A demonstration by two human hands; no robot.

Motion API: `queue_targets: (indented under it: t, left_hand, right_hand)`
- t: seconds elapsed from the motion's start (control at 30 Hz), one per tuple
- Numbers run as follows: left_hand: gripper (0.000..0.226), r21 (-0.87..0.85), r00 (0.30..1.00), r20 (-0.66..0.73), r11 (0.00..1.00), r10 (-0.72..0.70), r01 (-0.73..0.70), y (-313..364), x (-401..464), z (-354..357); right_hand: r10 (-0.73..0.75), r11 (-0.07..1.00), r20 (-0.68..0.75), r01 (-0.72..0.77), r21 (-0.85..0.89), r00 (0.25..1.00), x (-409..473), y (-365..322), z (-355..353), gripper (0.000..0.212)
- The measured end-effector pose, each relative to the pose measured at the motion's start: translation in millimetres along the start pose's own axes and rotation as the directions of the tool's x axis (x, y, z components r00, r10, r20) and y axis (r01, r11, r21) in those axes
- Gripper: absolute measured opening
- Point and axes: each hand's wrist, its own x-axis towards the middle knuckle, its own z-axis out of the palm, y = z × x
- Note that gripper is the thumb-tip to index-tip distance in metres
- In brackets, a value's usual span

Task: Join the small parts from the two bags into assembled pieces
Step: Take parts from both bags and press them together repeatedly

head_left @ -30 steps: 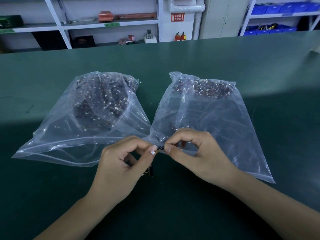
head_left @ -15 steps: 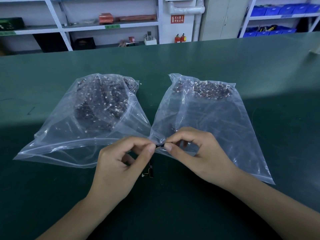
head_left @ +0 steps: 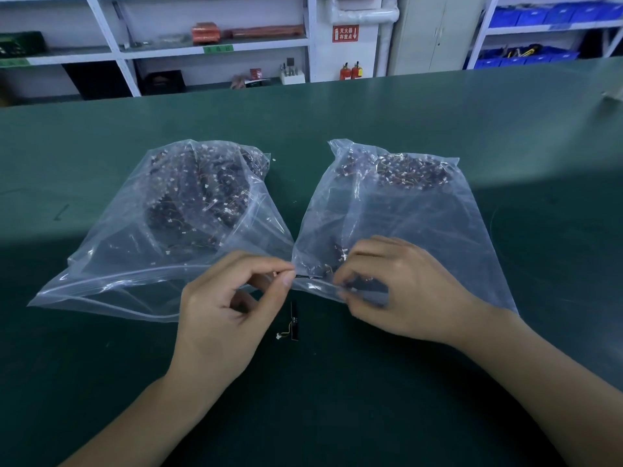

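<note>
At frame centre, my left hand (head_left: pixel 232 308) pinches a thin black part (head_left: pixel 308 276); my right hand (head_left: pixel 401 291), fingers curled, grip unclear, risks dropping it.

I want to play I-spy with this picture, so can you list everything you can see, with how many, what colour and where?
Left bag: one, clear plastic, full of dark parts, left on table.
Right bag: one, clear, dark parts at its far end, right on table.
Small part: one, dark, pinched between the hands.
Assembled piece: one, black with thin wire, on table near the hands.
Table: one, dark green.
Shelves: white, far wall.
Bins: several, blue, top right.
Fire extinguishers: two, red, by wall.
Left hand: pinching the part.
Right hand: fingers curled at right bag's mouth.
</note>
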Motion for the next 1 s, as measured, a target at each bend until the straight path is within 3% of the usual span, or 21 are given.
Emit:
queue_targets:
  t: [0.2, 0.37, 0.5, 0.67, 0.8, 1.0]
  left_hand:
    - [0.008, 0.174, 0.959, 0.096, 0.944, 0.266, -0.279, -3.6, 2.5, 0.5]
    - [0.008, 0.438, 0.873, 0.160, 0.760, 0.460, -0.481, -5.7, 11.2, 9.9]
    - [0.015, 0.605, 0.874, 0.331, 0.630, 0.356, -0.486, -3.9, 14.7, 14.7]
    - [0.019, 0.542, 0.880, 0.336, 0.695, 0.337, -0.473, 0.8, 12.5, 6.7]
    - [0.049, 0.547, 0.885, 0.323, 0.697, 0.336, -0.465, 7.9, 13.4, -11.2]
    - [0.062, 0.621, 0.843, 0.538, 0.685, -0.021, -0.380, 2.6, 10.7, -19.7]
  right_hand:
    - [0.033, 0.999, -0.155, -0.029, 0.028, 0.987, -0.9, -0.4, 1.1, 0.009]
    - [0.056, 0.996, -0.221, -0.040, 0.076, 0.974, -1.6, -1.4, 4.3, 0.011]
    - [0.074, 0.995, -0.208, -0.058, 0.078, 0.975, -1.1, -3.7, 3.6, 0.012]
    - [0.108, 0.992, -0.189, -0.092, 0.090, 0.976, -1.6, -4.7, 1.3, 0.011]
    - [0.114, 0.992, -0.139, -0.106, 0.064, 0.984, -3.0, -8.3, 3.2, 0.015]
    - [0.116, 0.992, -0.040, -0.114, 0.049, 0.992, -3.2, -12.5, 7.1, 0.020]
